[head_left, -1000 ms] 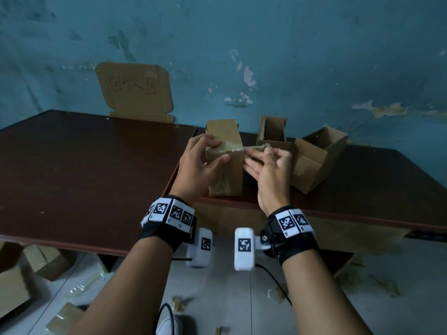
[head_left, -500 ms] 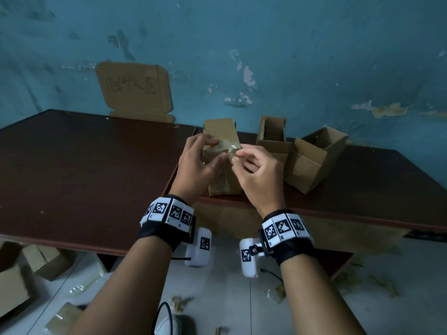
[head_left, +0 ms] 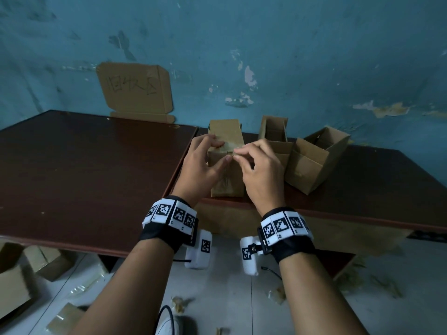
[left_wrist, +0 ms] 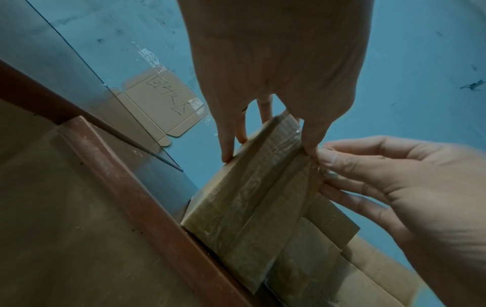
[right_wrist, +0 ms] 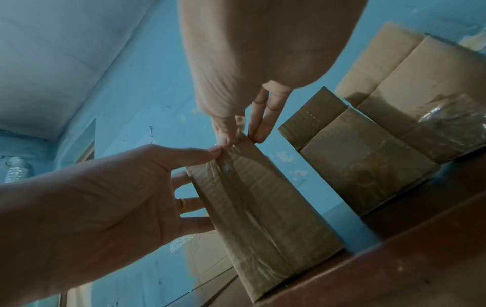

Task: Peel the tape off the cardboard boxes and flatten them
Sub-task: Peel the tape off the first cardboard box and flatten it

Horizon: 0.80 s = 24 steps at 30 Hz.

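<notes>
The tall brown cardboard box, wrapped in wrinkled clear tape, stands upright at the dark wooden table edge. The left hand grips its top corner. The right hand pinches the tape's edge there.

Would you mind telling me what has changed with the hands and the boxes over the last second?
The right hand turned from lying flat, fingers extended on the taped box, to curled, now pinching the tape at the box's upper front edge. The left hand kept gripping the box, thumb on its front. The two open boxes and the table stayed put.
</notes>
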{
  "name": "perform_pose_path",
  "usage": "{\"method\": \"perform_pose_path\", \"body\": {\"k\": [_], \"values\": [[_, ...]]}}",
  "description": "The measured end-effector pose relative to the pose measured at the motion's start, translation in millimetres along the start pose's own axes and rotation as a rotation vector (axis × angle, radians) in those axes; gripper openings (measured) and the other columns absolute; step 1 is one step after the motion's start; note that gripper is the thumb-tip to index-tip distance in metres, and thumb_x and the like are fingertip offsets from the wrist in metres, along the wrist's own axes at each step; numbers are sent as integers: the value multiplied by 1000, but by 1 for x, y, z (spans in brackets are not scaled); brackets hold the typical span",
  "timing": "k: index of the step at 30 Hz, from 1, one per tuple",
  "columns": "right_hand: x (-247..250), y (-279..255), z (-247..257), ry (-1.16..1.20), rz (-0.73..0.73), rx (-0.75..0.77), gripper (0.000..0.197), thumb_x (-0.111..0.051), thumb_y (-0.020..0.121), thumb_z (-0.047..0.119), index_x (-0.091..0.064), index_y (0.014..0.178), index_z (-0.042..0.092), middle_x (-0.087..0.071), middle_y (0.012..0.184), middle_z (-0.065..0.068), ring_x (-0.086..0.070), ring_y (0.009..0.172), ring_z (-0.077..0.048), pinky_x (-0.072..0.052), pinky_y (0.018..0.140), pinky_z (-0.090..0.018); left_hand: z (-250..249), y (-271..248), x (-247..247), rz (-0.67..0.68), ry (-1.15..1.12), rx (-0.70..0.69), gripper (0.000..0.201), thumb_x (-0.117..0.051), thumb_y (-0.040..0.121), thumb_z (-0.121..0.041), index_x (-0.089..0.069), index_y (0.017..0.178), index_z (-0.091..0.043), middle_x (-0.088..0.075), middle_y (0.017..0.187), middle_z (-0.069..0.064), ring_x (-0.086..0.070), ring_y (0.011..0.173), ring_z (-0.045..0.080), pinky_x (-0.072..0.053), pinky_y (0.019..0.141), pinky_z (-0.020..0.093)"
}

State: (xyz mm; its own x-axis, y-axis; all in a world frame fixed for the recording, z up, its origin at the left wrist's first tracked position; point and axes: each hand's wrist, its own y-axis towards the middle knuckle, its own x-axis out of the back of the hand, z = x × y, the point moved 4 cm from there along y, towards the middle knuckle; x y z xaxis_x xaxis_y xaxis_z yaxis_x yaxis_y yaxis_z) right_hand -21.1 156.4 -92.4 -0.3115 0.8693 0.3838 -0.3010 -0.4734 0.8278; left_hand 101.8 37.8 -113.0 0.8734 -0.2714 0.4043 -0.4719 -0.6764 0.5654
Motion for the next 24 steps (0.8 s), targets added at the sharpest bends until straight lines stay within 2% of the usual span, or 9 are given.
{"method": "perform_pose_path", "body": {"k": [3, 5, 7, 9, 10, 13, 16, 20, 24], "values": [[2, 0, -2, 55, -36, -50, 7, -79, 93, 8, -71, 92, 7, -72, 98, -2, -71, 94, -13, -59, 80, -29, -1, -1, 0, -14, -6, 40, 46, -83, 90, -39, -65, 129, -22, -52, 143, -4, -59, 121, 12, -44, 93, 9], [3, -1, -8, 143, -44, -145, 7, -76, 96, 10, -70, 94, 8, -76, 100, -2, -73, 97, -10, -61, 84, -32, -2, -1, 1, -43, -15, 57, 56, -87, 85, -44, -65, 130, -19, -53, 139, -6, -56, 121, 4, -41, 94, 4], [1, -3, -15, 316, -31, -296, 5, -72, 100, 13, -68, 99, 11, -77, 100, -1, -76, 97, -12, -64, 85, -42, -2, -1, 3, -73, -23, 75, 62, -89, 82, -44, -64, 131, -15, -54, 135, -8, -55, 117, 1, -45, 96, 7], [1, -4, -16, 439, -8, -389, 4, -68, 102, 11, -64, 103, 13, -76, 101, -4, -78, 98, -15, -65, 86, -46, -2, -1, 4, -84, -25, 81, 64, -89, 82, -42, -64, 134, -14, -54, 133, -8, -56, 116, 1, -50, 100, 18], [1, -4, -14, 480, -1, -419, 4, -66, 104, 10, -63, 104, 12, -75, 103, -6, -78, 100, -16, -65, 87, -45, -3, -1, 4, -83, -24, 76, 65, -89, 82, -41, -63, 135, -14, -55, 133, -8, -56, 117, 2, -51, 100, 21], [5, -5, -10, 635, -20, -537, 3, -58, 107, 6, -57, 108, 9, -73, 107, -11, -78, 101, -19, -65, 89, -39, -6, -2, 4, -88, -30, 56, 64, -89, 84, -38, -63, 136, -14, -57, 133, -6, -57, 117, 2, -49, 100, 18], [9, -4, -12, 757, -58, -650, 6, -54, 109, 5, -54, 108, 11, -72, 107, -10, -79, 98, -22, -65, 86, -38, -7, -2, 3, -74, -32, 41, 61, -89, 83, -39, -64, 134, -16, -58, 131, -7, -58, 117, 2, -51, 100, 22], [8, -6, -14, 801, -90, -712, 8, -52, 110, 6, -54, 109, 14, -70, 110, -7, -79, 98, -23, -65, 85, -37, -7, -2, 2, -67, -32, 40, 61, -89, 83, -38, -63, 135, -18, -58, 131, -7, -59, 117, 2, -51, 100, 23], [5, -8, -17, 851, -143, -762, 6, -49, 111, 9, -54, 115, 11, -68, 118, -15, -79, 99, -28, -66, 84, -40, -8, -2, -1, -48, -32, 37, 61, -89, 84, -38, -63, 135, -17, -57, 132, -7, -58, 118, 4, -52, 99, 21]]}}
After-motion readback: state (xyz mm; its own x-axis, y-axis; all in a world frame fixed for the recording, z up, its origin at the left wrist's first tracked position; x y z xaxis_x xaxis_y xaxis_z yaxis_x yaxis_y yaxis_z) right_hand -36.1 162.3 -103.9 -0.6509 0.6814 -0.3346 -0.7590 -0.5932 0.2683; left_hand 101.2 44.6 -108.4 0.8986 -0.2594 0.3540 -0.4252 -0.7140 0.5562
